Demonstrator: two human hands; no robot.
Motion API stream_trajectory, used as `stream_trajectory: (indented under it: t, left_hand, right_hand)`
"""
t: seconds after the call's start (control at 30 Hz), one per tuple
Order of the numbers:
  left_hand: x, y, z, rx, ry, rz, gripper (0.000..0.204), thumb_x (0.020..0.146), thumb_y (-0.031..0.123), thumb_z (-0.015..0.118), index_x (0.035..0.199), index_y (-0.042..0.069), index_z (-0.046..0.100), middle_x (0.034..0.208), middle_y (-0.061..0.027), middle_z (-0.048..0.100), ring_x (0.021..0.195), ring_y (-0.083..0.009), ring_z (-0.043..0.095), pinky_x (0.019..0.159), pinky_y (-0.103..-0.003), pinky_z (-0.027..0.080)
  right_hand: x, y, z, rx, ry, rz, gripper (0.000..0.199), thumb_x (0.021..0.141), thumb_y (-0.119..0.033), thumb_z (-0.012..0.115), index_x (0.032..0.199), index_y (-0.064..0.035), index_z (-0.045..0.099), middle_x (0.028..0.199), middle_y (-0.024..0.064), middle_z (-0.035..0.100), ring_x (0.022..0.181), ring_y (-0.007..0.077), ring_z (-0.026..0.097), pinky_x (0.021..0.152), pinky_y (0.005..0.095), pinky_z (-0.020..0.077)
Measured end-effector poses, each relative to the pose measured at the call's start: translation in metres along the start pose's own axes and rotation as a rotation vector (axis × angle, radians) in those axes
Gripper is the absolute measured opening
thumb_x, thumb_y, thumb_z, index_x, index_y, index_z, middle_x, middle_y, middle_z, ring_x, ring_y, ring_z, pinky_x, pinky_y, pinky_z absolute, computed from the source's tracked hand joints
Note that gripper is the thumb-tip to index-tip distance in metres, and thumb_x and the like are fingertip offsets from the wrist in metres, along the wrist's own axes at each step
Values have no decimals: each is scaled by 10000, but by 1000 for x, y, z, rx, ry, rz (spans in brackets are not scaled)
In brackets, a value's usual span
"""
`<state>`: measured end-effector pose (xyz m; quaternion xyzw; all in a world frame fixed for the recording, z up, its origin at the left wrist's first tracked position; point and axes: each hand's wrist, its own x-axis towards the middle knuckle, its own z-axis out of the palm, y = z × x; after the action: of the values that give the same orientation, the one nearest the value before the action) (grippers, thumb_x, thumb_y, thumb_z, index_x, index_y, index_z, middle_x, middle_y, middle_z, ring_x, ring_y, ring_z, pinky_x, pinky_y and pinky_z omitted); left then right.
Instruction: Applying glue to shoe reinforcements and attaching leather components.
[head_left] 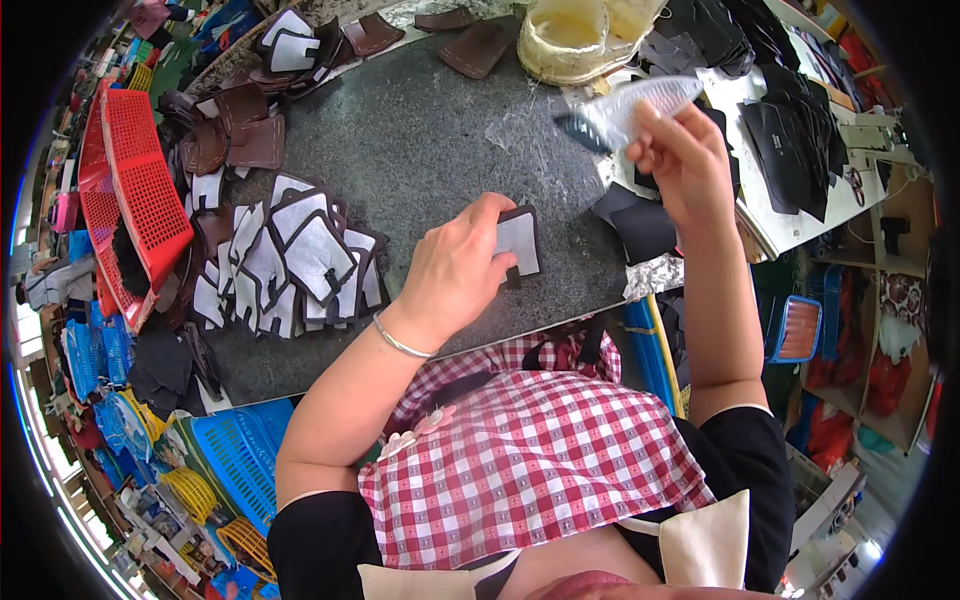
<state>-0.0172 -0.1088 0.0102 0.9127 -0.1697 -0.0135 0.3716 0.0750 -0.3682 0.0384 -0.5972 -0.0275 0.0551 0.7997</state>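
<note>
My left hand (pixel 455 258) is over the dark worktop, fingers and thumb closed on the edge of a small leather piece (pixel 519 243) with a whitish backing, a dark brown border and a notch. Raised at the right, my right hand (pixel 682 150) grips a flat silvery brush (pixel 640 106). Its dark tip points down-left over the worktop, and motion blurs it a little. Left of my left hand lies a loose heap of similar white-backed leather pieces (pixel 315 258). Beyond the brush stands a crusted tub (pixel 562 40) with yellowish contents.
Brown leather pieces (pixel 257 142) lie at the far left of the worktop (pixel 400 130), beside a red plastic basket (pixel 150 190). Black pieces (pixel 790 140) are stacked on a white table at the right, near scissors (pixel 855 186). A blue crate (pixel 235 450) stands below the left edge.
</note>
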Motion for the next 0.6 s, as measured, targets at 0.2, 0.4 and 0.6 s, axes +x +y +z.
stream_trajectory:
  t: [0.2, 0.4, 0.6]
  left_hand:
    - [-12, -2, 7, 169, 20, 77, 304, 861, 64, 727, 1135, 35, 600, 937, -176, 642, 864, -407, 671, 737, -462, 539]
    - [-9, -17, 1, 112, 105, -4, 333, 862, 86, 744, 1165, 23, 619, 867, -164, 654, 810, -380, 678, 709, -440, 541]
    - [1, -18, -20, -306, -95, -421, 171, 929, 19, 659, 1079, -62, 660, 924, -125, 745, 781, -141, 741, 688, -268, 598]
  right_hand:
    - [-55, 2, 6, 112, -113, 85, 210, 972, -114, 669, 1078, 64, 638, 859, 137, 717, 649, 144, 698, 533, 228, 541]
    - [-67, 11, 17, 25, -134, 92, 207, 969, -118, 677, 1081, 51, 637, 864, 126, 718, 670, 160, 703, 560, 249, 549]
    - [-48, 41, 29, -330, -301, -34, 77, 986, -30, 632, 1003, 37, 667, 888, 56, 700, 811, 117, 687, 718, 264, 567]
